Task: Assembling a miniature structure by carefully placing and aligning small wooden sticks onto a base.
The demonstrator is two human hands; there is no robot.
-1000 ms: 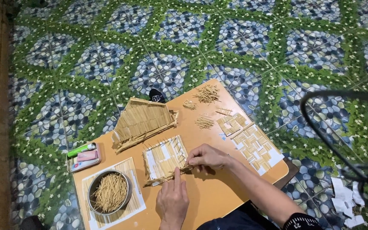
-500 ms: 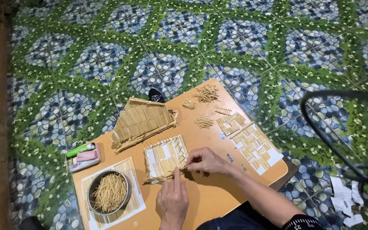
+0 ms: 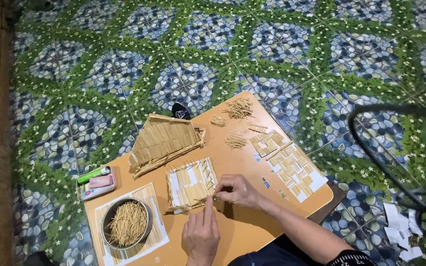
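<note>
While left hand (image 3: pixel 201 235) steadies stick panel (image 3: pixel 191 183), right hand (image 3: pixel 236 190) pinches stick.

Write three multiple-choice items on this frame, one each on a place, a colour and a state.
1. Where does the metal bowl of sticks stand on the wooden board?
A. near corner at the person's left
B. far right corner
C. on the floor

2. What colour is the board?
A. white
B. orange-brown
C. black

3. What are the right hand's fingers doing?
A. resting flat and spread
B. pinching a thin stick at the edge of the small stick panel
C. gripping the bowl

Answers: 1 A, the bowl sits by the board's near left corner. 2 B, its bare surface is orange-brown. 3 B, the fingertips close at the panel's edge while the left hand points a finger there.
</note>
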